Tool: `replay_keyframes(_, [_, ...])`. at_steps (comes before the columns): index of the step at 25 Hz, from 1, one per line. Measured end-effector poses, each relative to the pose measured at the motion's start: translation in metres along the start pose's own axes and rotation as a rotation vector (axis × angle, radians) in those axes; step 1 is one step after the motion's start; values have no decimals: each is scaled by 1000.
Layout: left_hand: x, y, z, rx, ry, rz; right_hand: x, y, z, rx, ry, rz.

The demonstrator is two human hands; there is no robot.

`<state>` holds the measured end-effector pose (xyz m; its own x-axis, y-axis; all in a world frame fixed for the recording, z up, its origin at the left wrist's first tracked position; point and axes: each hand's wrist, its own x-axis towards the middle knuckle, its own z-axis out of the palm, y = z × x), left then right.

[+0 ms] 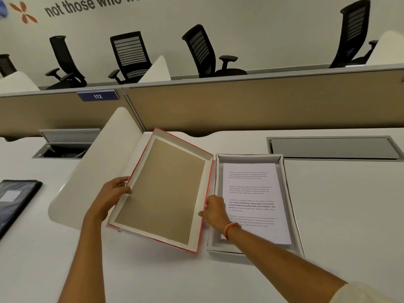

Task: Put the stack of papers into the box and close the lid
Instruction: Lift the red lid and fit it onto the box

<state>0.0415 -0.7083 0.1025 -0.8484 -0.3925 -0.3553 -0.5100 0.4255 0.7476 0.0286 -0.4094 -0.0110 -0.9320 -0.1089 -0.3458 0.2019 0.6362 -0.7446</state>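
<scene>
A shallow grey-white box (293, 206) lies open on the white desk, right of centre. Inside it rests the stack of printed papers (253, 189), slightly askew. Just left of the box is the lid (166, 191), red-edged, brown inside, turned inner side up and tilted, its left side raised off the desk. My left hand (113, 193) grips the lid's left edge. On the lid's right edge, next to the box's left wall, my right hand (215, 209) holds on; an orange band circles that wrist.
A white curved divider (96, 169) stands left of the lid, close behind my left hand. A dark folder (15, 200) lies at the far left. Grey cable hatches (332, 147) sit behind the box, with a tan partition (240, 101) and office chairs beyond.
</scene>
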Motion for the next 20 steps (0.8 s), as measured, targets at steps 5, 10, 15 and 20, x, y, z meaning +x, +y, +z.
replay_keyframes(5, [-28, 41, 27, 189, 123, 165, 13, -29, -51, 194, 79, -22])
replay_keyframes(10, [-68, 84, 72, 377, 186, 344, 15, -73, -94, 474, -47, -102])
replay_keyframes(15, [-94, 109, 107, 461, 228, 421, 9, -120, -103, 685, -252, -74])
replay_keyframes(20, [-101, 114, 114, 263, 159, 380, 7, -134, -102, 725, -167, -90])
